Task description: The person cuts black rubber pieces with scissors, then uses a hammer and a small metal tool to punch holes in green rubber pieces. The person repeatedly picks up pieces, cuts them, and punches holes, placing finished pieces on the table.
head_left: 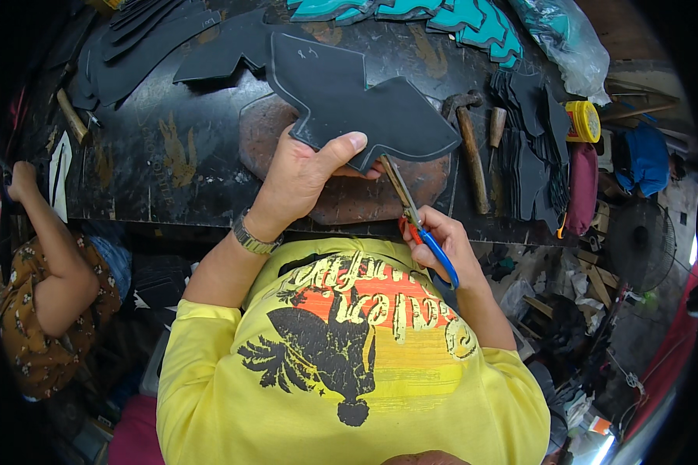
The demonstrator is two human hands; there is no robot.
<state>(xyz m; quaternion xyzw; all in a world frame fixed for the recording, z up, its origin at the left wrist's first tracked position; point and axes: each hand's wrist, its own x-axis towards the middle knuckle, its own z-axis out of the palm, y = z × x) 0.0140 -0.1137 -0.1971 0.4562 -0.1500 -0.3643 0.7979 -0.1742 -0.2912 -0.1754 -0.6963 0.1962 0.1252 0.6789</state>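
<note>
Over the near brown board [337, 203], the left hand [306, 167] pinches a black cut-out panel [349, 101] while the right hand [446, 239] grips scissors [409, 208] at its near edge, its outline seemingly mostly shaped, any remaining trimming unclear.

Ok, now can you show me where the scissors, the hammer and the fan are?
Scissors [409, 211]: head view, on the metal just above the coloured handles.
Hammer [471, 159]: head view, on the middle of its wooden handle.
Fan [641, 242]: head view, near the middle of its round front.
</note>
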